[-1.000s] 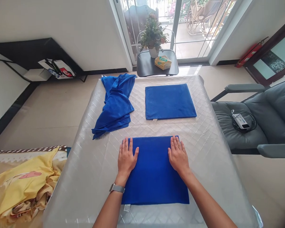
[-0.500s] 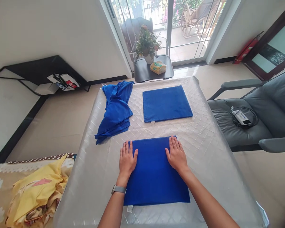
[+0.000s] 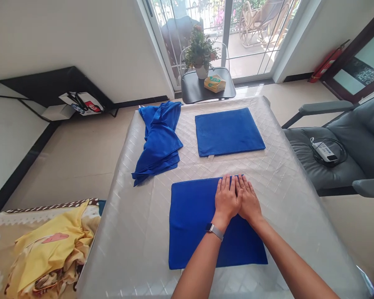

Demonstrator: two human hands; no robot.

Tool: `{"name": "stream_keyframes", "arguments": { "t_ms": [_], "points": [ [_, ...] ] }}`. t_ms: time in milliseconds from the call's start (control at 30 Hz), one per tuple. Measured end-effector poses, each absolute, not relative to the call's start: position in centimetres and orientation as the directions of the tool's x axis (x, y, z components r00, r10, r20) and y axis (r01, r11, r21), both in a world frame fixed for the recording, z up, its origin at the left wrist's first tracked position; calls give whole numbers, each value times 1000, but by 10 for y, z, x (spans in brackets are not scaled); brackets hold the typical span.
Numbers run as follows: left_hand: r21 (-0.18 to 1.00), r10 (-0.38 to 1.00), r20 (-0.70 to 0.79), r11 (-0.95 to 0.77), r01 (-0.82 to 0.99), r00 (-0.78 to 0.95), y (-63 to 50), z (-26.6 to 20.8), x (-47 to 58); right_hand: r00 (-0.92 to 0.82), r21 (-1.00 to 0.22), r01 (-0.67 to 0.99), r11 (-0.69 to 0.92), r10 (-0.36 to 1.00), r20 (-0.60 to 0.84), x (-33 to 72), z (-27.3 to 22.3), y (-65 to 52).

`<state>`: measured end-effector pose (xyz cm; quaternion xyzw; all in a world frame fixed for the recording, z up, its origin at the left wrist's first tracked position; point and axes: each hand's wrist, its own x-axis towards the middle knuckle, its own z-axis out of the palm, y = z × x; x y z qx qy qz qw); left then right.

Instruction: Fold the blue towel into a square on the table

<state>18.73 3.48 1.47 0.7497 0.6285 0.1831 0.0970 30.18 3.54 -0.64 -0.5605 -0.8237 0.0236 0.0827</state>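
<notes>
A blue cloth (image 3: 190, 224) lies flat as a rectangle on the table (image 3: 134, 232), which has a pale quilted-pattern cover. My left hand (image 3: 227, 199) rests flat on its upper right part, fingers stretched away from me. Right beside it, my right hand (image 3: 248, 201) presses on the cloth's upper right corner, also flat; the thumbs touch or overlap. Beyond them sits a second flat blue cloth (image 3: 229, 132), with a small white tag on its near edge. To its left is a crumpled pile of blue cloth (image 3: 160, 141).
A black folding chair (image 3: 193, 93) at the table's far end bears a potted plant (image 3: 202, 54) and a tissue pack (image 3: 215, 84). A grey armchair (image 3: 302, 162) with a power strip (image 3: 326, 151) stands right. Yellow clothing (image 3: 50, 245) lies at lower left.
My left hand has slid right across the cloth, from its upper left corner to beside my right hand. My right hand stays near the upper right corner. The view has shifted slightly.
</notes>
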Motion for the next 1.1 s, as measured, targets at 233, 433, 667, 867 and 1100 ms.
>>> {"name": "stream_keyframes", "arguments": {
  "t_ms": [233,433,667,867,1100],
  "points": [
    [294,993,112,-73,953,42,17,12,125,-302,-121,941,315,947,113,295,-5,38],
    [198,990,84,99,975,-117,0,11,55,-295,-136,941,310,948,121,295,-5,37],
    [194,979,86,163,967,-182,-13,3,15,-306,-104,943,316,947,99,293,0,38],
    [190,964,137,202,961,-230,-13,14,20,-323,-103,936,335,939,121,288,16,12],
    [271,988,152,-32,962,-10,-14,32,134,-352,-102,927,361,931,90,292,3,-10]
  ]
}}
